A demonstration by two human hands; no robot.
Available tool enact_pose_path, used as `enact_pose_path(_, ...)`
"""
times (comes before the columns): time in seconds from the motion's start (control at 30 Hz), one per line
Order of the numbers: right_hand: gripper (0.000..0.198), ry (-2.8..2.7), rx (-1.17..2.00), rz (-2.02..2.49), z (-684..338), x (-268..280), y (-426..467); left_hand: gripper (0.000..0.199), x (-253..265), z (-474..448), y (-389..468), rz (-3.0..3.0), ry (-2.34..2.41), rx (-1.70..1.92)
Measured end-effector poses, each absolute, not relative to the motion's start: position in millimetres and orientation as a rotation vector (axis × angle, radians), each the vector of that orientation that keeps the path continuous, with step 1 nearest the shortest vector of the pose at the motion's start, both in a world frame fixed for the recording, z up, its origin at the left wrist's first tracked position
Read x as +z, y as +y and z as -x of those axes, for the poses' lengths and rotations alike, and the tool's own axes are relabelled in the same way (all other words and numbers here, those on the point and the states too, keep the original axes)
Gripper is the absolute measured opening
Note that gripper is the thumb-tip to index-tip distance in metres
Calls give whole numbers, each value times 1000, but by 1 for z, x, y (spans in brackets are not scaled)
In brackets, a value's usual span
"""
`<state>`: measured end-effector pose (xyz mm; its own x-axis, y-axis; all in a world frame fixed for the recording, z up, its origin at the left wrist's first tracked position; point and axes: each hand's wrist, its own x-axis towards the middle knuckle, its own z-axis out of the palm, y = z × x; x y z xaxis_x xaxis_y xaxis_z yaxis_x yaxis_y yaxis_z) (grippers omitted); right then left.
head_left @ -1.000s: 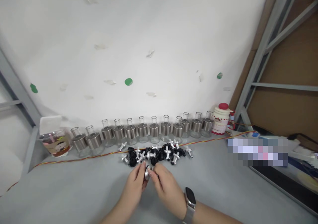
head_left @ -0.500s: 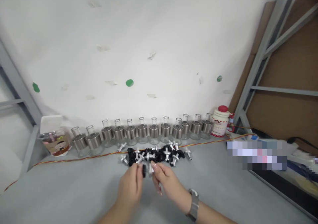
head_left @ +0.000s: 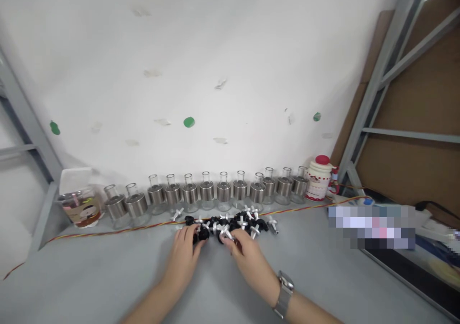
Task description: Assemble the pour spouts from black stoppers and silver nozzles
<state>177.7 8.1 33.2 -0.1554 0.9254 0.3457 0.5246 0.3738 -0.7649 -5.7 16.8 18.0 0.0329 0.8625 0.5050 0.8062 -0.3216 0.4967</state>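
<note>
My left hand [head_left: 184, 253] reaches down at the near left edge of a pile of small parts. Its thumb and fingers close around a black cap-like piece [head_left: 203, 233]. On the other side, my right hand [head_left: 247, 257] pinches a silver-white flanged spout piece [head_left: 224, 231] between thumb and fingers, low over the pile. Loose black pieces [head_left: 264, 225] and several silver spout pieces [head_left: 255, 230] lie mixed together around both hands. Behind them stands a row of glass bottles with steel sleeves [head_left: 206, 190], upright and without tops.
A red and yellow twisted wire [head_left: 143, 226] runs across the grey table [head_left: 108, 276] behind the pile. At left stands a clear tub with a label [head_left: 84, 209]. A cream jar with a red lid [head_left: 318, 179] is at right, beyond which lie blurred items and a black-edged tray [head_left: 406, 276].
Both hands have moved forward from in front of the pile to its near edge and spread apart. The black and silver pieces that faced each other between them are no longer together there.
</note>
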Motion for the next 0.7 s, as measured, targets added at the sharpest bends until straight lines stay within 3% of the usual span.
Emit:
enact_pose_path(0.1,14,-1998,505,1322,-177,24,7,27,17,5,14,-2252,1779,1206)
enact_pose_path(0.33,31,-2003,511,1189,-179,26,9,34,25,-15,-18,-2535,1486,909)
enact_pose_path(0.43,25,-1973,232,1353,-189,34,18,43,27,-15,-19,-2688,1444,734)
enact_pose_path(0.57,19,-1936,-176,1596,-204,36,33,32,28,-6,-8,-2842,1554,569)
enact_pose_path(0.7,6,-1963,-171,1589,-209,28,43,34,24,3,4,-2866,1681,576)
